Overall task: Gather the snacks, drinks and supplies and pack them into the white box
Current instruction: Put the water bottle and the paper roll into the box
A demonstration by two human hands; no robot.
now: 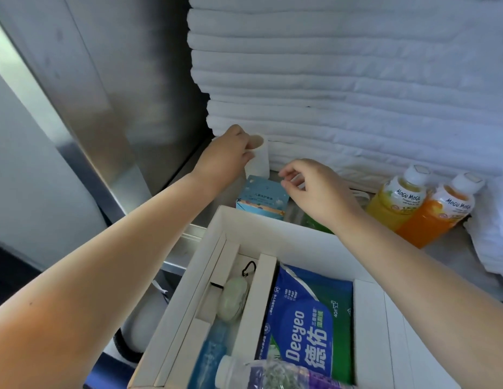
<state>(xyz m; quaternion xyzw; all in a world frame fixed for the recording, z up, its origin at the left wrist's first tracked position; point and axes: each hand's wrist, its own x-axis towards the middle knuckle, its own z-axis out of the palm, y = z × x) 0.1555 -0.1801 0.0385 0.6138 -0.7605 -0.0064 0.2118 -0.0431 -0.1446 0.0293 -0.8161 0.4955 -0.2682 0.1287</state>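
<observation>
The white box [275,228] sits low in the middle, holding a blue and green Deeyeo wipes pack [309,318], a clear bottle with a white cap [272,374], a blue pouch [209,357] and a pale green case [233,300]. My left hand [230,153] grips the top of a white paper cup [258,157] standing at the back of the shelf. My right hand [315,189] hovers with loosely curled fingers, holding nothing, just right of a small blue carton [261,199]. Two Mogu Mogu bottles, yellow [390,203] and orange [432,214], stand on the right.
A tall stack of folded white towels [343,80] fills the back. More white cloth [494,234] lies at the far right. A steel wall [132,94] closes the left side. A green packet [315,223] lies partly hidden under my right wrist.
</observation>
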